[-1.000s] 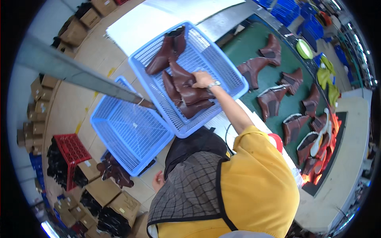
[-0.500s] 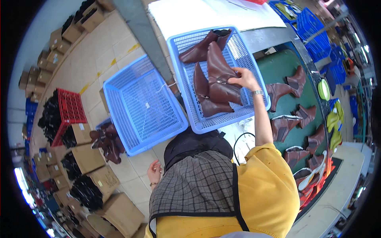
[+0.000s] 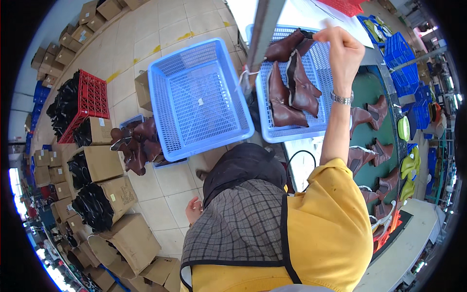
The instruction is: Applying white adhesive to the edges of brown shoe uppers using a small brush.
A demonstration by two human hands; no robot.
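My right hand (image 3: 346, 51), bent at the wrist, is raised over the far right part of a blue plastic basket (image 3: 318, 131). Its fingertips are smeared and lie close to the upper end of a brown ankle boot (image 3: 284, 47). I cannot make out anything in its grip. Two more boots rest on their sides nearer to me in that basket, a left one (image 3: 281, 97) and a right one (image 3: 302, 87). My left hand (image 3: 194, 210) hangs low beside my apron, away from everything, its fingers loosely apart and holding nothing.
A second blue basket (image 3: 199, 100) stands to the left. A metal post (image 3: 265, 34) rises between the baskets. Several brown boots stand on the green surface (image 3: 365, 82) at right; others fill a low crate (image 3: 141, 141). Cardboard boxes (image 3: 116, 194) and a red crate (image 3: 92, 100) line the left.
My right hand has let go of the boot and moved up and right. That boot now lies beside another one. The view has shifted, and the post now crosses the right basket's far left corner.
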